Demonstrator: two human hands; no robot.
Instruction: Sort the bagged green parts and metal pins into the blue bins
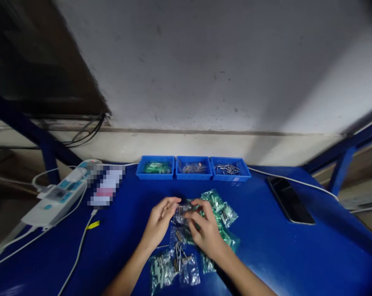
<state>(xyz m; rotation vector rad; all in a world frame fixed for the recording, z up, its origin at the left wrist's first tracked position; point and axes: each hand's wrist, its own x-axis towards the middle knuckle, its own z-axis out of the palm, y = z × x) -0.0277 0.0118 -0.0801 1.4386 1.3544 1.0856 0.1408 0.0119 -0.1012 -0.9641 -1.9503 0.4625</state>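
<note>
A small clear plastic bag point(180, 210) with little metal pieces inside is between my two hands. My left hand point(159, 218) has its fingers drawn together at the bag's left edge. My right hand point(206, 226) bends thumb and fingers onto the bag's right side; the exact contact is partly hidden. Under and right of my right hand lies a heap of green-tinted plastic bags point(215, 200). Closer to me are loose metal pins or screws point(179, 255), a bag of pale plugs point(161, 269) and another clear bag point(189, 272).
Behind my hands stand three blue bins: left with green packets point(155, 176), middle with clear bags point(194, 176), right with metal pins point(230, 178). A black phone point(290, 201) lies right. At left are a power strip point(59, 197), a blurred-out phone point(107, 187) and white cables point(78, 257).
</note>
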